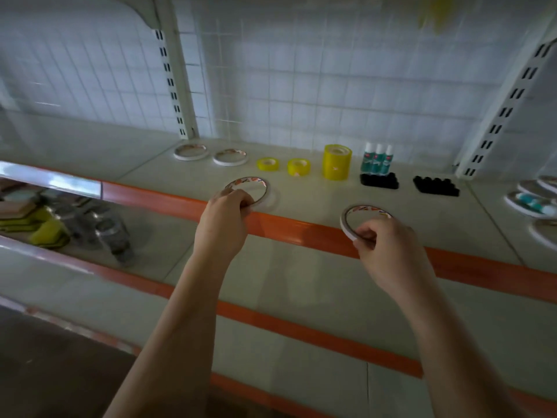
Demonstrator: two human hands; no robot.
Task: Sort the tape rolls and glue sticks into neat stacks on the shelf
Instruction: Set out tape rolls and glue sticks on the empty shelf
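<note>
Both bare forearms reach in from the bottom edge over two lower shelf tiers, each fronted by an orange strip. Right hand pinches a thin white tape ring at its near rim, ring tilted and lifted above the orange front edge of the working shelf. Left hand grips a second thin tape ring at its near rim; the far rim sits low over the pale shelf surface, contact not resolvable.

Behind, in a row left to right: two flat white tape rings lying side by side, two small yellow tape rolls, a tall yellow tape stack, three upright teal glue bottles with white caps standing just behind a black tray. A second black tray lies to its right. More white rings lie at far right, blurred.

Lower left: shelf bay with yellow-green and grey packaged goods, blurred. Back wall: white wire grid panel between slotted white uprights.
</note>
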